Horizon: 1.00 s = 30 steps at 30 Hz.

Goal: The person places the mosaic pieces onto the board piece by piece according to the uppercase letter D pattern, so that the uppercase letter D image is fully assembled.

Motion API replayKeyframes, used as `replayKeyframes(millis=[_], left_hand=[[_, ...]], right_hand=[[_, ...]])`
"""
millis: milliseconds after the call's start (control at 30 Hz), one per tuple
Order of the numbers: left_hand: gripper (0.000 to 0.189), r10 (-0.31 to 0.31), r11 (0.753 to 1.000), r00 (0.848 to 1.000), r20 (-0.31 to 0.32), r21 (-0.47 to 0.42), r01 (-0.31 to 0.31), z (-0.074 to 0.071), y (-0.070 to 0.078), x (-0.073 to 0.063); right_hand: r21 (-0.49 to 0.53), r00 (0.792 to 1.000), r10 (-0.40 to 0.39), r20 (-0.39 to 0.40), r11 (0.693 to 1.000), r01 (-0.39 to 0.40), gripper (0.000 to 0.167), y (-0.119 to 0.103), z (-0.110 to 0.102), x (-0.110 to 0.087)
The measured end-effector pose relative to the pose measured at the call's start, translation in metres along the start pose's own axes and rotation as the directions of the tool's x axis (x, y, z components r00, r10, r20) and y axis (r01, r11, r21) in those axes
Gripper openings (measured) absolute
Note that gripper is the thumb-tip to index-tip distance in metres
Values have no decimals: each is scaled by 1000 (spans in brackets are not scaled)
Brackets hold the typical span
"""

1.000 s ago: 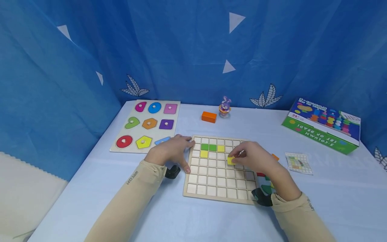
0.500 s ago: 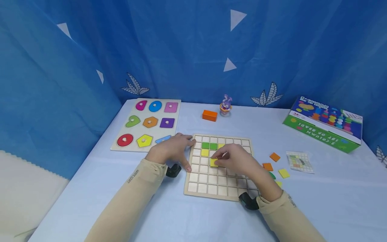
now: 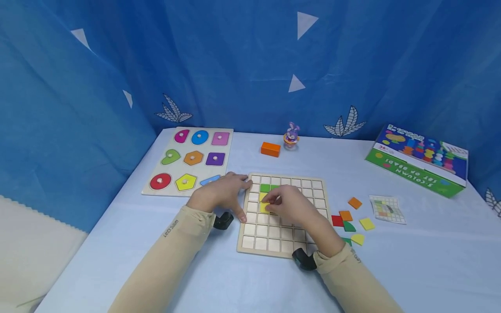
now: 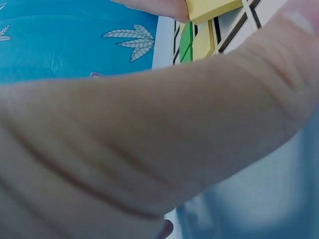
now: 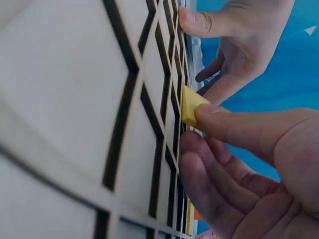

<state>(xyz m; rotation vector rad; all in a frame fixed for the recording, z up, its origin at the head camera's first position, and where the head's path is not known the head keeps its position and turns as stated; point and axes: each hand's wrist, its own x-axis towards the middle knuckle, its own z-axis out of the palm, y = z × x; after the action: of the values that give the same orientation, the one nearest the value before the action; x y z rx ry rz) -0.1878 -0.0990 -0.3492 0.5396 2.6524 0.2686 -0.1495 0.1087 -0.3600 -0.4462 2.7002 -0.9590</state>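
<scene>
- Over the left part of the grid board [image 3: 250, 254], I saw the yellow tile [image 3: 264, 208], just beside a second yellow tile [image 3: 262, 197] that seemed seated in its cell.
- My right hand [image 3: 291, 205] pinched the tile by its edge, with thumb against fingertips. In the right wrist view it stood tilted, and I could not tell if it touched the board.
- I judged the step in hand to be placing this tile; the next move called for squaring it with a cell, lowering it flat and letting go.
- My left hand [image 3: 221, 193] rested at the board's left edge, thumb and fingers spread, probably for steadying.
- Near the green tiles [image 3: 265, 188], my right hand covered several cells, so I could not read the whole row.
- To the right lay the loose pieces [image 3: 367, 224]; one green piece [image 3: 347, 241] was partly hidden by the arm.
- Farther out, the printed card [image 3: 387, 209] was too small for exact reading.
- Skin filled most of the left wrist view.
</scene>
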Motion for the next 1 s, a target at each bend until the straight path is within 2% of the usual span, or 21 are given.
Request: replayKeyframes(millis=[333,600,1000], left_hand=[[113,-9,1000,1000,0,0,9,0,1,0],[112,-3,1000,1000,-7,0,3,-1,3,-1],[113,-7,1000,1000,-6,2,7,1,1,-1]], right_hand=[[-39,999,-35,38,999,37,28,-3,5,0],[-69,999,-40,29,997,42,29,-3,5,-1],[-49,999,-24,35,998,26,25,-4,1,-3]])
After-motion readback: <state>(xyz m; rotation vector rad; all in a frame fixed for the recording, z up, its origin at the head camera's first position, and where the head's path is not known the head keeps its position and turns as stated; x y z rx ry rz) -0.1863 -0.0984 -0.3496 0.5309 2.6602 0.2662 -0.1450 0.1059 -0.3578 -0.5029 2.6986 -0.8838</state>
